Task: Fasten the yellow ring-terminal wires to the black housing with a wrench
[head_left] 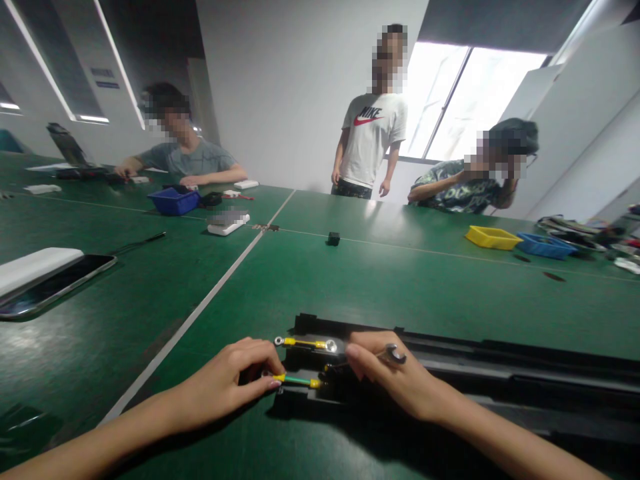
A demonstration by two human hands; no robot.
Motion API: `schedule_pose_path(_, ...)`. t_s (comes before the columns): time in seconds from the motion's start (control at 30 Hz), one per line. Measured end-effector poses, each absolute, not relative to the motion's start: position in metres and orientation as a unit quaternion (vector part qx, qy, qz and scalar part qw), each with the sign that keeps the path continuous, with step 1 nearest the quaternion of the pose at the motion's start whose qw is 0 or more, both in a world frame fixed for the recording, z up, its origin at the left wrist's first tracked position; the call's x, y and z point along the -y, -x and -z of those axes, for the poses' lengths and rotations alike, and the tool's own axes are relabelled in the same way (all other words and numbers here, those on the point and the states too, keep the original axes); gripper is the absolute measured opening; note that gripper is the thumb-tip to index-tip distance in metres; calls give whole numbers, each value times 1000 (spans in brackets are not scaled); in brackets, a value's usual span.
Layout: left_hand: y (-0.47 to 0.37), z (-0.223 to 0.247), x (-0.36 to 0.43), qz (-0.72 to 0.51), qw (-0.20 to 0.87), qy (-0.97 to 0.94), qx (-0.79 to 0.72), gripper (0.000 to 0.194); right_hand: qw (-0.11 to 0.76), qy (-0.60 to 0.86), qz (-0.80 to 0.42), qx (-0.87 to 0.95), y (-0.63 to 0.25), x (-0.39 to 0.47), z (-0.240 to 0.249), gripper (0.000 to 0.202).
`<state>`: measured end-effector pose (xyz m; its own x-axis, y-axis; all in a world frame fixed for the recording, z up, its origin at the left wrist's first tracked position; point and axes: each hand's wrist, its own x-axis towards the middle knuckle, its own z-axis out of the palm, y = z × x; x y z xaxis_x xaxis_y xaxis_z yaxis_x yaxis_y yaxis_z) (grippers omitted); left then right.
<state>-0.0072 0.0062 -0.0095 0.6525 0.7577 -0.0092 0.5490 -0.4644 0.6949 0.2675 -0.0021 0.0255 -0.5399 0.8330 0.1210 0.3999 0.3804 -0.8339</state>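
Note:
Thumb and fingers of my left hand (235, 375) are closed on the left end of a short green wire (299, 381) with yellow sleeved ends. The wire's right end meets a long black profile (480, 360) lying on the table. My right hand (400, 377) is closed around a wrench (395, 355), whose open jaw sticks up above the knuckles. The tool's other end reaches down to the profile, partly hidden by the fingers. Just behind the green wire, a second short wire (303, 343) with yellow sleeves has a ring terminal (279, 341) at its free left end.
A phone (60, 283) lies beside a white case at the left. Farther back are a blue bin (173, 201), a small black block (333, 238), a yellow tray (493, 237) and a blue tray (545, 245). Two people sit across the green table (400, 287); another stands.

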Motion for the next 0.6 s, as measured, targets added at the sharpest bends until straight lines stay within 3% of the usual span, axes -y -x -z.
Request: schedule_pose_path(0.6, 7, 11, -6, -153, 342, -843, -386, 10, 238, 375, -387, 808, -269, 2, -29, 51)
